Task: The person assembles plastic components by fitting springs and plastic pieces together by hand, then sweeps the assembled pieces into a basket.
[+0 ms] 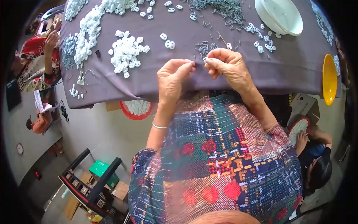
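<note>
Purple cloth table (261, 71) | hands (199, 69) pinch tiny white plastic piece (204, 59)

Brown cardboard box (302, 105) under table (291, 71)

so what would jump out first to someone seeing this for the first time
Probably the two hands meeting at the near edge of the purple-grey tablecloth: the left hand and right hand pinch something tiny between their fingers. Behind them lie heaps of small white plastic pieces at left centre, and a pile of small grey metal pins at the far edge. A white bowl and a yellow dish sit to the right.
</note>
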The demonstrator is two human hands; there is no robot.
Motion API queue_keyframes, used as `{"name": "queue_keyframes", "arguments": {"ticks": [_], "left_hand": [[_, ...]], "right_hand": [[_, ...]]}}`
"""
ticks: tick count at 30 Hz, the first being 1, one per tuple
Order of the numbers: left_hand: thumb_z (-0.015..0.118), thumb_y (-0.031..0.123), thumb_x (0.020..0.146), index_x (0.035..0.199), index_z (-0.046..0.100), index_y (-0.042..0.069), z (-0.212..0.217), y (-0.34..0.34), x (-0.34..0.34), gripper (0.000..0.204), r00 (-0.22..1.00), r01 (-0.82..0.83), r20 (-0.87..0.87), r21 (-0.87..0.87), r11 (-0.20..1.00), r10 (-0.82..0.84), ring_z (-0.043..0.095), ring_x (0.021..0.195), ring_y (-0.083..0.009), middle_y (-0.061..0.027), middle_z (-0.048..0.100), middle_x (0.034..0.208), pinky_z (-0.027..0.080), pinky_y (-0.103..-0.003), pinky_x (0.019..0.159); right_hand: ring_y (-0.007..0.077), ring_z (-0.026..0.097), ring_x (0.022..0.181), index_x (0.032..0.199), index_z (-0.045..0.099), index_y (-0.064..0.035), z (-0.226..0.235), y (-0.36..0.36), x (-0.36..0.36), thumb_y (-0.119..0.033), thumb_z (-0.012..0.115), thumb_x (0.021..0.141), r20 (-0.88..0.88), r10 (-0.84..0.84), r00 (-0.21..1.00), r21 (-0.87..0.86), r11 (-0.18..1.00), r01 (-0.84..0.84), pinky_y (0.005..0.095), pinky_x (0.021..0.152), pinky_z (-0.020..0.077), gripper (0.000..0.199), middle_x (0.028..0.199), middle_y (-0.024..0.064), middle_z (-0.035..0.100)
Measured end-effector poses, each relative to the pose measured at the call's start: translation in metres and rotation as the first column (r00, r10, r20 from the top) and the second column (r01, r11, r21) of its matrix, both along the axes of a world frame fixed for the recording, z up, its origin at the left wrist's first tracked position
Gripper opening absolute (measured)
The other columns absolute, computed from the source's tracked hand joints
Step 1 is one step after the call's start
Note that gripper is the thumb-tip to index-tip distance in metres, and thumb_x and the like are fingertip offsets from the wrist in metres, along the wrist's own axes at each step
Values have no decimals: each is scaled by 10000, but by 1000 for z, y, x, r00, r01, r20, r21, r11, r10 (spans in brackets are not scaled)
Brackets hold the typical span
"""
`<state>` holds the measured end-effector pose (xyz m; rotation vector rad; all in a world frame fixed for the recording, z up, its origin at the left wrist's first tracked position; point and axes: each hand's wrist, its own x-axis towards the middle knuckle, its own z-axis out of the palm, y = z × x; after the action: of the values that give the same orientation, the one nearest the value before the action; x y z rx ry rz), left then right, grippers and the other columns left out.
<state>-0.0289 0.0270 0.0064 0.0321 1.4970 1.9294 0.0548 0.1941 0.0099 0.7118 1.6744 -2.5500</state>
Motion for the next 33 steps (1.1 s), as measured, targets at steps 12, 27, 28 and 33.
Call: {"name": "queue_keyframes", "arguments": {"ticks": [12,27,28,33], "left_hand": [[632,-20,804,911,603,24,12,-2,15,119,999,-16,39,90,996,12,594,743,-121,-75,647,885,456,-231,651],[641,4,815,1026,599,-20,21,-3,20,216,999,4,33,33,999,-5,631,779,-137,-91,658,889,489,-235,648],[642,5,815,1026,598,-23,21,-3,20,217,1000,3,29,39,999,-4,632,778,-137,-93,659,890,489,-236,646],[641,-13,811,1025,593,-35,23,-4,22,220,999,-14,-37,-17,1000,14,633,789,-139,-101,657,890,505,-231,671]], "right_hand": [[65,568,608,943,617,-1,8,-7,3,-175,634,853,12,77,997,-133,988,-75,203,562,477,197,760,33,632],[51,523,597,952,602,12,30,-18,6,-118,590,879,76,59,995,91,994,-66,173,553,432,149,745,18,600],[51,525,594,953,602,14,31,-19,6,-115,590,879,71,59,996,87,994,-65,173,551,433,148,745,18,600],[48,526,587,954,602,12,34,-23,6,-102,588,878,89,58,994,132,989,-70,173,545,434,137,744,16,599]]}}
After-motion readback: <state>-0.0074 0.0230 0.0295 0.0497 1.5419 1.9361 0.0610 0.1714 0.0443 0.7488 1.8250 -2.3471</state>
